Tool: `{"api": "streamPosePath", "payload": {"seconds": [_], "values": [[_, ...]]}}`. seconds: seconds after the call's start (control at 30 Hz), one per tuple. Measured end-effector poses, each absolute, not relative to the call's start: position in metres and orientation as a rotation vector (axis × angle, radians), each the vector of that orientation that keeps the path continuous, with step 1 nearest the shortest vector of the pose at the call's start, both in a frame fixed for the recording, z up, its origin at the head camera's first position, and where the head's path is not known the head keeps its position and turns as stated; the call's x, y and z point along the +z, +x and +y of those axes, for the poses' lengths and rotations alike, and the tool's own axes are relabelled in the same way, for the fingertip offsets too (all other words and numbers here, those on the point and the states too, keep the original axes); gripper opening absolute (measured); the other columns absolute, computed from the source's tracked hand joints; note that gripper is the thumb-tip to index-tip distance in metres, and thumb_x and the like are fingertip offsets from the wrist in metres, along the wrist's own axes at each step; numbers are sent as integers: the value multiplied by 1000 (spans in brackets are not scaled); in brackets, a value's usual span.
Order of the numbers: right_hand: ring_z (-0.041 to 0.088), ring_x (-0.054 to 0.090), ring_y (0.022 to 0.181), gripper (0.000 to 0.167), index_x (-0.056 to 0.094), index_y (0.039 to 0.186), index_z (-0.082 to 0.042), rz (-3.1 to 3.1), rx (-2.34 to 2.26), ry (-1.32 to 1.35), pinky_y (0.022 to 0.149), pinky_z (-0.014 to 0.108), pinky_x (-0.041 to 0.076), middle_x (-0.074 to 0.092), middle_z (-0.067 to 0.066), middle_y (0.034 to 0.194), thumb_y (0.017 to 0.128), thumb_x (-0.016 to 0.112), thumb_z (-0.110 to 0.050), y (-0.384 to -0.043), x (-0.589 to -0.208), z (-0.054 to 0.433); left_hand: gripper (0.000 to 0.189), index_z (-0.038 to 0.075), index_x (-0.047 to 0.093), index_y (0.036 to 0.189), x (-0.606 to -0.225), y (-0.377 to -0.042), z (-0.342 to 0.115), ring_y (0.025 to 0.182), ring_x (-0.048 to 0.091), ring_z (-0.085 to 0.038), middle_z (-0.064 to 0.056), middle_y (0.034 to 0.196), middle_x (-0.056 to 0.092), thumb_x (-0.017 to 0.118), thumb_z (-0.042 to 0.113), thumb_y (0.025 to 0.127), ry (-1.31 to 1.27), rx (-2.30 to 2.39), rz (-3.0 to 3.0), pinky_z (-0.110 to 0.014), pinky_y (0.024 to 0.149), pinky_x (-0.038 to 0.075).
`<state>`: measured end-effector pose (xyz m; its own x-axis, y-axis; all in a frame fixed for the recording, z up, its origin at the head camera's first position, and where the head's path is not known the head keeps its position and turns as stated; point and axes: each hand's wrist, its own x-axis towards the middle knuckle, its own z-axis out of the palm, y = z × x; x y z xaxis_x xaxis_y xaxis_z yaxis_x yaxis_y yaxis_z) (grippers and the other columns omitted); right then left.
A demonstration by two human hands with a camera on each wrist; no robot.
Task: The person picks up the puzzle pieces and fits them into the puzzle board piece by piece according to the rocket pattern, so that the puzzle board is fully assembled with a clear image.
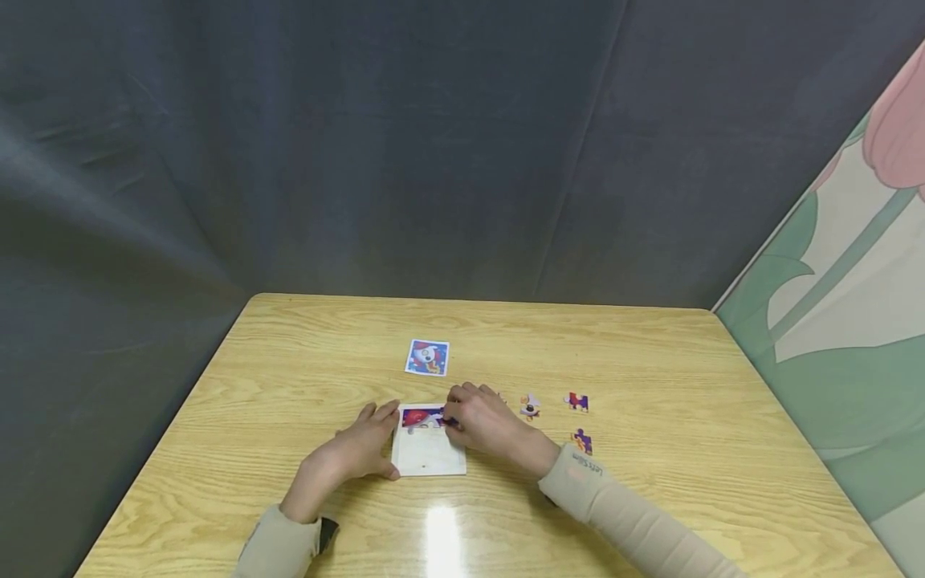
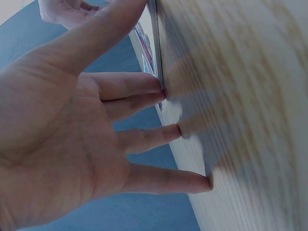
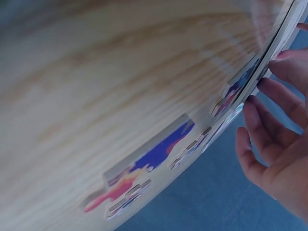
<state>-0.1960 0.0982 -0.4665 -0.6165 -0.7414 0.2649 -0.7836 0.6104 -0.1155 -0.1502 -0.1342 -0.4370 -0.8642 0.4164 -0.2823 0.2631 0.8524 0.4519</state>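
A shallow white puzzle tray point(image 1: 429, 456) lies on the table, with joined puzzle pieces point(image 1: 419, 417) along its far edge showing red, purple and white. My left hand point(image 1: 359, 445) spreads along the tray's left side; its fingers are straight, with fingertips on the table and tray edge in the left wrist view. My right hand point(image 1: 487, 419) bends over the tray's far right corner. Thumb and fingers pinch a dark purple puzzle piece point(image 1: 450, 421) there, mostly hidden under them. In the right wrist view, the right fingertips point(image 3: 262, 84) meet the tray's edge.
Loose puzzle pieces lie to the right: a white one with a black spot point(image 1: 531, 406), a red and purple one point(image 1: 577, 402) and a purple and orange one point(image 1: 582, 441). A small picture card point(image 1: 428, 357) lies beyond the tray. A dark curtain point(image 1: 433, 160) hangs behind the wooden table point(image 1: 325, 337).
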Motion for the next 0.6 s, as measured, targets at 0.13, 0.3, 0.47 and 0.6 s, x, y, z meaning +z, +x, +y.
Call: {"api": "streamPosePath", "payload": {"seconds": [0.13, 0.3, 0.47, 0.6], "values": [[13, 57, 84, 7, 73, 87, -18, -2641, 307, 1255, 74, 33, 52, 65, -1, 96, 83, 74, -23, -195, -466, 100, 87, -11, 40, 140, -436, -149, -134, 140, 16, -49, -17, 156, 25, 84, 22, 73, 503, 577, 2653, -82, 88, 26], [15, 58, 88, 7, 74, 88, -18, -2653, 317, 1270, 76, 34, 52, 66, -1, 99, 84, 73, -23, -195, -466, 101, 87, -12, 39, 140, -435, -149, -134, 140, 16, -50, -17, 156, 25, 84, 21, 73, 494, 577, 2651, -82, 89, 25], [15, 58, 91, 8, 75, 89, -17, -2664, 321, 1293, 79, 36, 53, 66, -1, 102, 85, 73, -23, -196, -466, 101, 87, -12, 39, 140, -436, -149, -134, 140, 16, -50, -18, 156, 25, 84, 21, 73, 495, 574, 2653, -82, 89, 25], [14, 57, 89, 8, 76, 89, -17, -2652, 299, 1301, 79, 37, 53, 67, -1, 100, 85, 73, -23, -195, -465, 100, 87, -12, 40, 140, -437, -150, -134, 140, 16, -50, -18, 156, 25, 84, 22, 73, 502, 579, 2653, -82, 88, 25]]}}
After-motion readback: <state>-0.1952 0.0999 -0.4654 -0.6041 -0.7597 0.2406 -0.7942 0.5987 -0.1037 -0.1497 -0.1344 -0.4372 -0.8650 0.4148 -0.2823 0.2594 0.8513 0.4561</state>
